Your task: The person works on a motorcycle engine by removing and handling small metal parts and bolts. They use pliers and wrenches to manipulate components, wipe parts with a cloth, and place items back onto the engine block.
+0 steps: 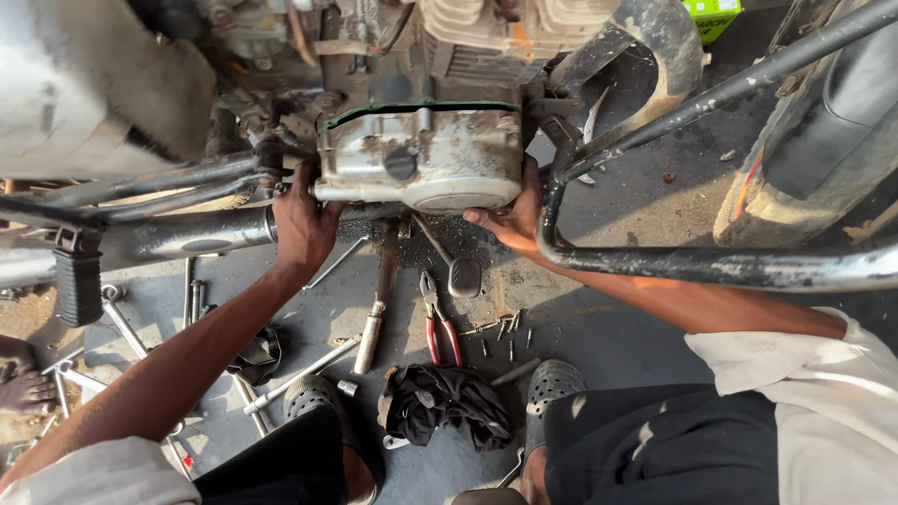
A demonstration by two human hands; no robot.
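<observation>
A grimy silver engine side cover [421,168] sits against the motorcycle engine, a green gasket edge showing along its top. My left hand [301,224] grips the cover's left edge. My right hand [510,217] holds its lower right edge, reaching in behind the black crash guard tube [655,265]. Both hands press on the cover from opposite sides.
On the ground below lie red-handled pliers [440,327], several loose bolts [500,332], a black rag [444,402], spanners [122,323] and a long tool [374,323]. The exhaust pipe [178,238] and footpeg [79,281] run at left. Another person's bare foot [23,388] is at far left.
</observation>
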